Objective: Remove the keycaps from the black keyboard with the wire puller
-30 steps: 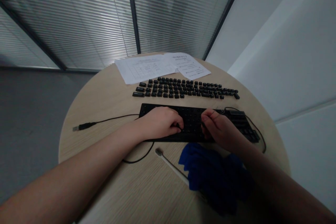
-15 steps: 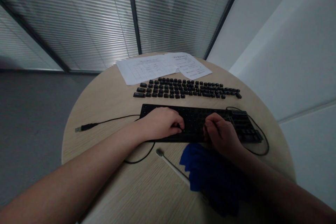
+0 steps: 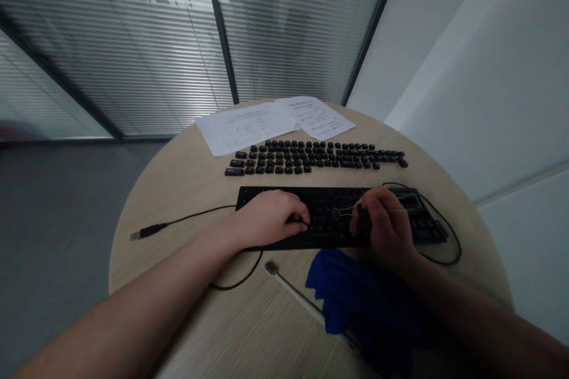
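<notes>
A black keyboard (image 3: pixel 329 239) lies across the table in front of me, many keycaps gone from its left and middle parts. On its left part rests my left hand (image 3: pixel 278 219), thumb and fingers curled together; whatever is between them is hidden. My right hand (image 3: pixel 386 219) is closed around a wire keycap puller (image 3: pixel 362 211) above the keyboard's right half. Its thin wire loops stick out on both sides of the fingers. At the left loop's end sits a small dark piece that looks like a keycap (image 3: pixel 335 213).
Loose keycaps (image 3: pixel 306 161) lie in rows behind the keyboard, with printed papers (image 3: pixel 249 125) farther back. A toothbrush (image 3: pixel 293 291) and a blue cloth (image 3: pixel 338 290) are in front. The USB cable (image 3: pixel 153 229) runs out left. Blinds and a wall stand beyond the table (image 3: pixel 178 189).
My right hand has turned and opened up from a tight fist low over the keyboard, shifting slightly right, so the puller's wires now show. My left hand stays on the keyboard. The view has tilted slightly.
</notes>
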`<state>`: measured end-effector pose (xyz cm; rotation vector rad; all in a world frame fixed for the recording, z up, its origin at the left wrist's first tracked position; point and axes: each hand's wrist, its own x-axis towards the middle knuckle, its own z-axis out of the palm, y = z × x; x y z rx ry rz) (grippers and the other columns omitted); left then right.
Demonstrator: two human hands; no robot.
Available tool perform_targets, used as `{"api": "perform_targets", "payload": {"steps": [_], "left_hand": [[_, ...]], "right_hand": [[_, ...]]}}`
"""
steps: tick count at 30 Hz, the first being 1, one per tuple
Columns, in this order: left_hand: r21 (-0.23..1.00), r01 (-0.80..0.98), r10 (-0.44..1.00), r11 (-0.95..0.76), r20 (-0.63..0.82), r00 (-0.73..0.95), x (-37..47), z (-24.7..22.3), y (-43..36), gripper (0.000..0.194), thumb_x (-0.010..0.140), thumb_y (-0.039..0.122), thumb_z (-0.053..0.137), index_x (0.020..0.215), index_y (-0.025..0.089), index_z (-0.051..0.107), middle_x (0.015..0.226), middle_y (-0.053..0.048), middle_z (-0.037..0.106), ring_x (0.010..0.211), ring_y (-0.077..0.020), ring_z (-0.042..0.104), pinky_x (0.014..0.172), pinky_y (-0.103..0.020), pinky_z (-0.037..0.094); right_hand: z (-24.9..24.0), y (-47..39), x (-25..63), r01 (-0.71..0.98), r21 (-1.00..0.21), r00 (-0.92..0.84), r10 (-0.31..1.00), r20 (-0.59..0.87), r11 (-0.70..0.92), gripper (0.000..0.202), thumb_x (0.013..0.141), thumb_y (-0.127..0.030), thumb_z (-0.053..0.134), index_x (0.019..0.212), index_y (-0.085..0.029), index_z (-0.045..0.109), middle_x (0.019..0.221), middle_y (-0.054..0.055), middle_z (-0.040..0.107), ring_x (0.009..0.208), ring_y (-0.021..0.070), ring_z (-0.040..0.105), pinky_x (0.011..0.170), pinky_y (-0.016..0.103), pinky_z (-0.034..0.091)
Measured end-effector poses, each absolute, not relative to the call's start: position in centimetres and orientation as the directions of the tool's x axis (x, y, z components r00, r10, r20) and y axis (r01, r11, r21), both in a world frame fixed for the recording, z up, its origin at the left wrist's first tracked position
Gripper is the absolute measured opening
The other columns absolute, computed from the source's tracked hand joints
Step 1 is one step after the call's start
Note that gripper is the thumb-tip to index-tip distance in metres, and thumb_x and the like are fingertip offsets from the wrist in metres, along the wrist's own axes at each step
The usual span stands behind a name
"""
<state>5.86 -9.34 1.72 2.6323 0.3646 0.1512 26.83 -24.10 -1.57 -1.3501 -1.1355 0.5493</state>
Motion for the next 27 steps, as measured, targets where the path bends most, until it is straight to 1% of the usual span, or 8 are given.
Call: {"api": "perform_targets", "payload": {"steps": [6,9,11,14,17,19,24,27], "left_hand": [[0.591,0.212,0.369,-0.778,0.157,0.916,5.7,2.2,-9.5,0.012,0.093,0.021,0.068,0.087,0.018,0.078,0.083,-0.001,0.075,0.076,-0.0161,0.068,0.073,-0.029,0.049],[0.687,0.218,0.453,-0.693,0.180,0.873,5.7,2.5,-9.8,0.016,0.094,0.026,0.065,0.093,0.018,0.078,0.083,-0.002,0.075,0.076,-0.0160,0.067,0.073,-0.029,0.049],[0.780,0.221,0.518,-0.586,0.150,0.842,5.7,2.5,-9.9,0.021,0.094,0.032,0.066,0.102,0.018,0.079,0.089,-0.003,0.077,0.079,-0.0166,0.068,0.073,-0.030,0.050],[0.903,0.219,0.551,-0.369,0.023,0.834,5.7,2.3,-9.9,0.031,0.091,0.038,0.068,0.111,0.017,0.078,0.093,-0.005,0.078,0.080,-0.0163,0.068,0.072,-0.029,0.050],[0.960,0.224,0.511,-0.169,-0.109,0.853,5.9,2.1,-9.8,0.037,0.086,0.042,0.072,0.113,0.015,0.077,0.082,-0.001,0.073,0.067,-0.0123,0.061,0.061,-0.025,0.047],[0.972,0.222,0.500,-0.076,-0.155,0.852,6.1,1.9,-9.9,0.039,0.082,0.042,0.075,0.111,0.015,0.076,0.078,0.000,0.070,0.063,-0.0106,0.057,0.056,-0.023,0.044],[0.983,0.180,0.502,0.031,-0.171,0.848,6.2,1.9,-10.3,0.035,0.077,0.039,0.079,0.102,0.016,0.075,0.078,0.001,0.068,0.065,-0.0103,0.057,0.053,-0.021,0.043],[0.984,0.172,0.496,0.051,-0.174,0.851,6.2,2.0,-10.5,0.031,0.076,0.038,0.079,0.096,0.016,0.072,0.075,0.002,0.067,0.063,-0.0094,0.056,0.049,-0.019,0.042]], "right_hand": [[-1.4,-24.2,27.3,0.277,-0.872,0.282,0.833,0.475,0.404,0.030,0.107,-0.046,0.055,0.088,-0.023,0.060,0.069,-0.003,0.065,0.046,0.0098,0.058,0.044,0.021,0.047],[-1.3,-24.2,27.4,0.228,-0.856,0.221,0.832,0.509,0.464,0.026,0.107,-0.044,0.057,0.094,-0.023,0.064,0.080,-0.001,0.068,0.047,0.0085,0.061,0.044,0.020,0.047],[-1.3,-24.3,27.3,0.199,-0.849,0.185,0.832,0.522,0.489,0.023,0.108,-0.042,0.057,0.098,-0.024,0.066,0.085,-0.001,0.069,0.049,0.0082,0.063,0.045,0.020,0.048],[-1.3,-24.6,27.2,0.189,-0.850,0.132,0.845,0.518,0.491,0.016,0.108,-0.036,0.058,0.102,-0.025,0.067,0.089,0.000,0.071,0.053,0.0088,0.067,0.050,0.021,0.053],[-1.3,-24.8,27.2,0.183,-0.857,0.095,0.859,0.503,0.482,0.010,0.107,-0.032,0.059,0.105,-0.025,0.067,0.090,0.001,0.073,0.055,0.0096,0.068,0.052,0.022,0.055],[-1.3,-24.9,27.1,0.170,-0.857,0.082,0.860,0.505,0.487,0.010,0.107,-0.030,0.059,0.106,-0.025,0.067,0.089,0.001,0.074,0.055,0.0101,0.068,0.052,0.022,0.055],[-1.3,-25.0,27.2,0.116,-0.847,0.024,0.851,0.525,0.519,0.009,0.107,-0.026,0.058,0.108,-0.026,0.067,0.096,0.003,0.074,0.060,0.0116,0.072,0.056,0.024,0.058],[-1.1,-25.0,27.2,0.135,-0.819,-0.034,0.829,0.559,0.558,0.011,0.107,-0.025,0.057,0.111,-0.025,0.067,0.102,0.005,0.073,0.067,0.0128,0.073,0.061,0.026,0.060]]}}
